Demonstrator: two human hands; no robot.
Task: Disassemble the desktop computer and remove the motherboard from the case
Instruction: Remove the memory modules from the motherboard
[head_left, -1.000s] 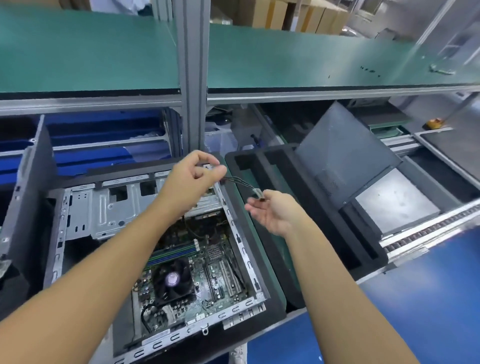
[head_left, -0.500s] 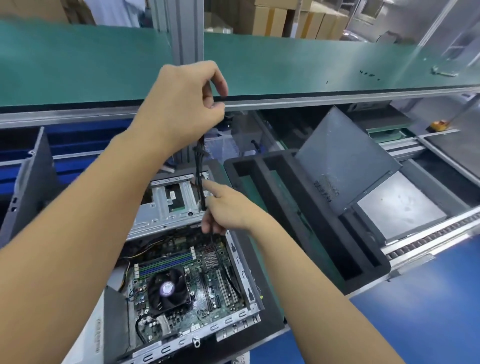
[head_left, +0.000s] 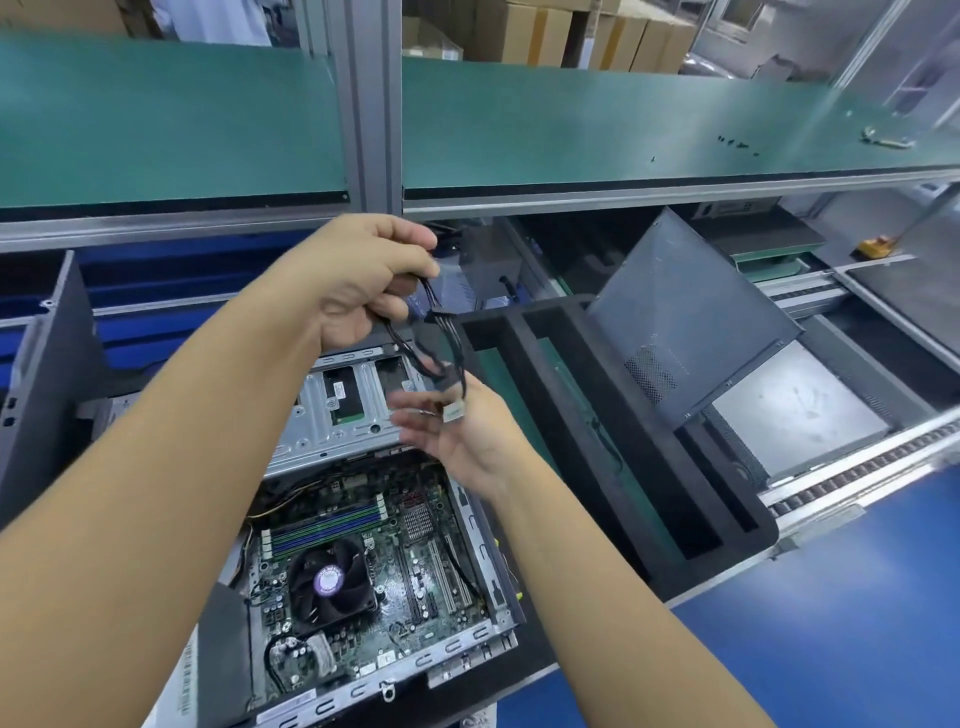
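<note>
Above the case (head_left: 470, 525), left hand (head_left: 358, 283) fingers grip cables (head_left: 441, 332), right hand (head_left: 467, 436) fingers spread beneath the connector (head_left: 453, 413); fan label (head_left: 328, 579) unreadable

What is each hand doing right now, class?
Left hand: closed, holding the black cable bundle.
Right hand: open, white connector resting against it.

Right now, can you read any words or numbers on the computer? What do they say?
No text can be read.
Purple sticker on the fan: print too blurred.
White label on the metal drive cage: too small.
White stickers on the motherboard: too small.
</note>
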